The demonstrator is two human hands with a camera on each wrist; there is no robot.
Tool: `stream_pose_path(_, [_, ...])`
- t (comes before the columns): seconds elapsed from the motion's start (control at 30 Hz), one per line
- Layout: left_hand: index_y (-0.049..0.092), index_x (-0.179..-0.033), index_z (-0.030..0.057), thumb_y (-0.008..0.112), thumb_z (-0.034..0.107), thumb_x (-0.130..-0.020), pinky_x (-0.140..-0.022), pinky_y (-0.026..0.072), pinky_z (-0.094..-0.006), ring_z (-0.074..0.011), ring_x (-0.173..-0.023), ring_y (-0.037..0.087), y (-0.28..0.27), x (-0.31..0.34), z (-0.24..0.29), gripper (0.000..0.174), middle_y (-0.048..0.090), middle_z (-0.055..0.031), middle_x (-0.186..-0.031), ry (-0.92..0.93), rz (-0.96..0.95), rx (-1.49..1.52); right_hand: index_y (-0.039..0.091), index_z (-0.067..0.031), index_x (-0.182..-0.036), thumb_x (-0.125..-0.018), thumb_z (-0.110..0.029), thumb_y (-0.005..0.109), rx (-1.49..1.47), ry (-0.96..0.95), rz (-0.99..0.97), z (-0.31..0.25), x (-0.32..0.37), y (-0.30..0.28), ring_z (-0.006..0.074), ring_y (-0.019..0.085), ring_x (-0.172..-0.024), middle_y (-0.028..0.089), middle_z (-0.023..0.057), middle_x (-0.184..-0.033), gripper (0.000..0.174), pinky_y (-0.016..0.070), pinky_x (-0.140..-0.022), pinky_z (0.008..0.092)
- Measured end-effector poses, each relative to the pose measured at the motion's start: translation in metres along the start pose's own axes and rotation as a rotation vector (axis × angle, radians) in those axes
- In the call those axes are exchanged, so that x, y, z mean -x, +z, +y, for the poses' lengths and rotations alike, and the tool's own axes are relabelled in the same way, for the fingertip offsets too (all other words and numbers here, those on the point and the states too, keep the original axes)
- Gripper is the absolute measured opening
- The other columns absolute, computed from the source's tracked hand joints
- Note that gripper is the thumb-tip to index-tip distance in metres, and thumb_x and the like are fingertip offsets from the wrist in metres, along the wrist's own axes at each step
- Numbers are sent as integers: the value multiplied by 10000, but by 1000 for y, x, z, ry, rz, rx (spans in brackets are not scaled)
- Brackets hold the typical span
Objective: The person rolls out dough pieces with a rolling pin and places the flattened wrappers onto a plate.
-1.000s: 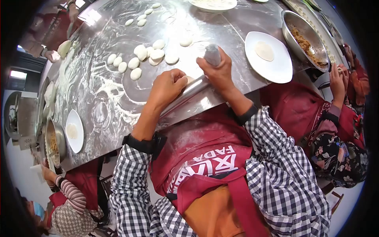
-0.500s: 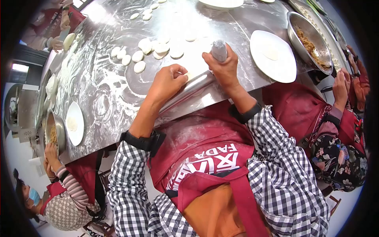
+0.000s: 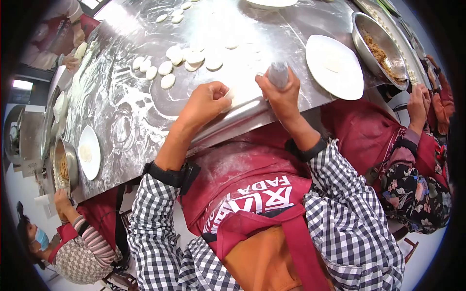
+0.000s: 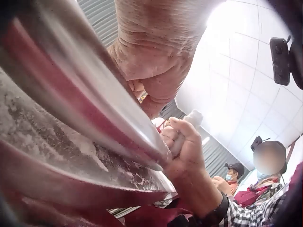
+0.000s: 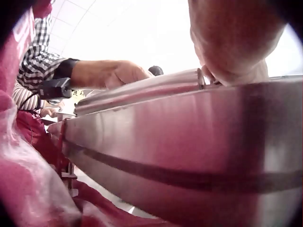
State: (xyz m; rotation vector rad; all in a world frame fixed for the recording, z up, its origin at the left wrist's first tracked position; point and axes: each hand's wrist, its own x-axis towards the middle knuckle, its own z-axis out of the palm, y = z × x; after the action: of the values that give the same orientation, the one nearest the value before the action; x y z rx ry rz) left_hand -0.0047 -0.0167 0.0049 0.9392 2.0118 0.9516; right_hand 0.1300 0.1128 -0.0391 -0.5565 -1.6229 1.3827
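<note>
My left hand [image 3: 206, 104] bends its fingers and thumb together at the edge of a pale dough round [image 3: 233, 97], partly lost in glare. The right hand [image 3: 282, 95] grips a greyish, flour-dusted rolling pin [image 3: 278, 74], one end sticking up out of the fist. In the left wrist view, the whitish end of that pin shows above the right hand [image 4: 187, 153]. A shiny metal bar [image 5: 147, 90] runs along the table's front edge; in the right wrist view its end lies close to the right hand [image 5: 234, 42], with the left hand [image 5: 123, 75] beyond it.
Several small dough discs [image 3: 167, 81] lie on the floured steel table [image 3: 116, 123]. To the right are a white plate [image 3: 335, 85] with a wrapper and a steel bowl [image 3: 359, 29] of filling. Another plate [image 3: 90, 160] stands left. People work around the table.
My right hand and the rolling pin have shifted a little to the right, away from the left hand. The left hand keeps its hold at the dough round. The head view has moved slightly.
</note>
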Motion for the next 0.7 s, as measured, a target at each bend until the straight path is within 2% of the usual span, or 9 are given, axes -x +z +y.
stream_pose_path(0.07, [623, -902, -27, 605, 154, -747, -572, 453, -264, -128, -607, 572, -1, -6, -2, 238, 629, -96, -701, 58, 83, -121, 506, -27, -744, -686, -86, 677, 34, -69, 21, 5, -16, 12, 116, 481, -557, 515, 43, -609, 189, 426, -537, 290])
stream_pose_path(0.2, [634, -902, -29, 614, 184, -737, -605, 466, -295, -150, -620, 586, 3, -12, -5, 270, 626, -116, -685, 65, 125, -136, 509, -27, -758, -677, -82, 680, 4, -45, 23, 8, -13, 11, 124, 481, -565, 513, 45, -616, 198, 428, -542, 297])
stream_pose_path(0.3, [637, -881, -28, 617, 157, -738, -559, 461, -278, -134, -593, 576, 7, -20, -22, 235, 624, -97, -687, 157, 64, -58, 518, -23, -764, -684, -76, 688, -4, 23, 11, -1, 10, -6, 112, 514, -568, 534, 37, -614, 195, 442, -550, 277])
stream_pose_path(0.43, [630, -823, -11, 608, 83, -730, -456, 404, -211, -87, -539, 539, 0, -8, -6, 134, 613, -40, -685, -3, 14, 272, 514, -19, -749, -690, -73, 686, -41, 65, -2, -7, 27, -16, 102, 518, -561, 534, 35, -601, 190, 439, -544, 267])
stream_pose_path(0.53, [625, -817, -17, 611, 100, -726, -494, 435, -239, -104, -559, 553, 1, -3, -6, 148, 619, -57, -687, -50, -68, 187, 507, -18, -745, -691, -74, 682, -31, 27, 20, -1, 16, -8, 101, 502, -556, 526, 33, -601, 191, 432, -536, 270])
stream_pose_path(0.63, [620, -828, -30, 612, 118, -723, -545, 462, -268, -121, -591, 574, 3, -12, -10, 182, 624, -73, -688, 79, 86, -40, 505, -22, -744, -690, -72, 674, 6, -44, 42, 4, -8, 11, 104, 487, -552, 520, 35, -604, 185, 425, -531, 276])
stream_pose_path(0.7, [605, -859, -21, 609, 91, -747, -527, 417, -227, -79, -584, 528, 2, -17, -8, 159, 601, -33, -674, 67, 98, -100, 505, -27, -742, -686, -69, 667, 10, -49, 42, 6, -17, 18, 107, 481, -555, 522, 38, -612, 176, 424, -533, 281])
